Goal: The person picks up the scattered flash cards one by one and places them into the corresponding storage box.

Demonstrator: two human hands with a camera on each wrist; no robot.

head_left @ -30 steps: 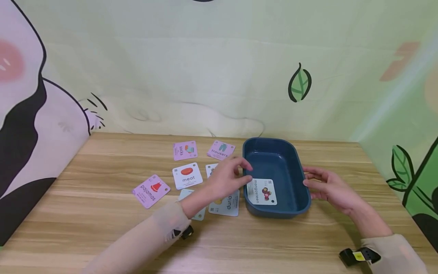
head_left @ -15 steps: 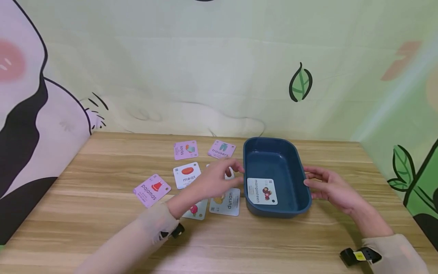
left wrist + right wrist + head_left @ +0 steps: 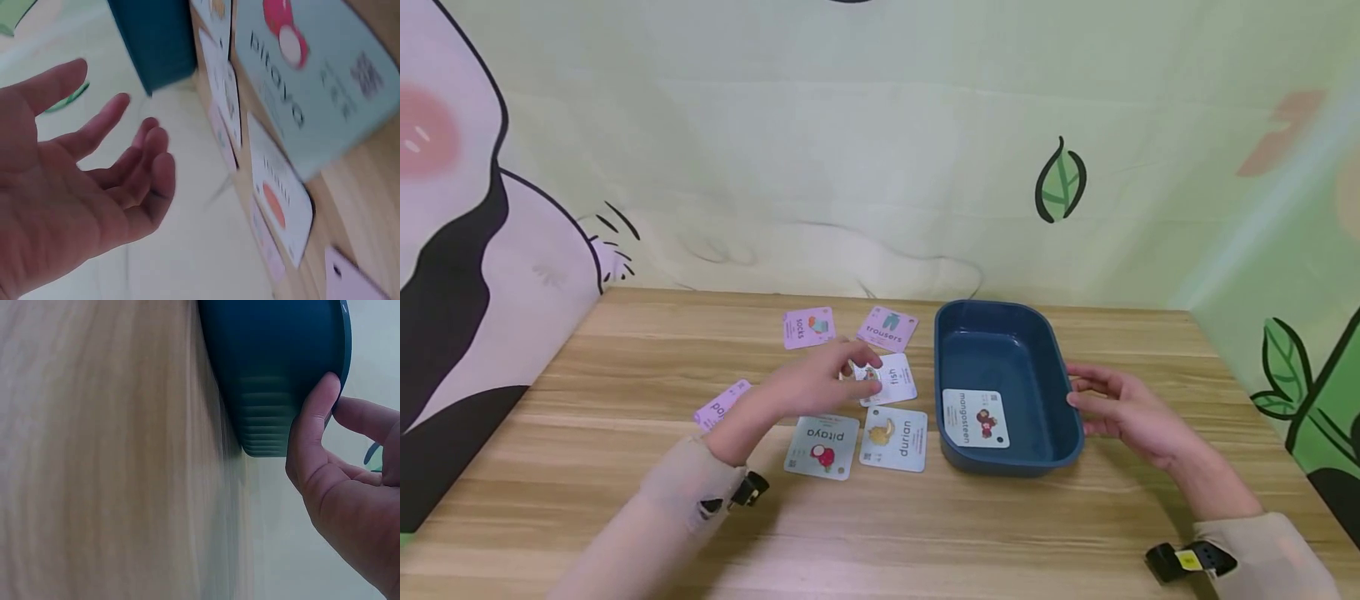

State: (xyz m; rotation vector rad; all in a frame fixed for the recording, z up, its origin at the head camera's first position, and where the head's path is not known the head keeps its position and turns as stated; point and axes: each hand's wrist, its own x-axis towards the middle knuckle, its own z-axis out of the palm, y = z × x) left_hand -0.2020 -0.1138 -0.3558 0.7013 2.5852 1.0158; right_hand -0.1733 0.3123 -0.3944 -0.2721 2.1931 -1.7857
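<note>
Fish card [image 3: 898, 377] lies flat on the table [image 3: 925, 533], its left part covered in the head view by the fingers of the left hand [image 3: 812, 381]. Left grip: released, fingers loosely bent, nothing held; left wrist view shows it apart from the cards. Right hand [image 3: 1112, 408] grip: thumb and fingers lightly pinching the right rim of the blue box [image 3: 1030, 375]. Mangosteen card [image 3: 976, 419] is inside that box, near left corner.

Handling (estimate): light, thin, fairly stiff; probably smooth enough to slide under a push — could crease if bent. Best hold: opposite edges, or one rounded corner raised by a fingertip.

Nearby: durian card [image 3: 893, 439], pitaya card [image 3: 822, 447], trousers card [image 3: 887, 328], socks card [image 3: 808, 327], pajamas card [image 3: 721, 403] partly behind the left wrist, plus a red-oval card [image 3: 281, 194].

Surface: pale wood grain, apparently hard and level. Room: light green printed backdrop [image 3: 850, 167], faintly wrinkled, leaf motif [image 3: 1061, 183] above the box — lighting soft
</note>
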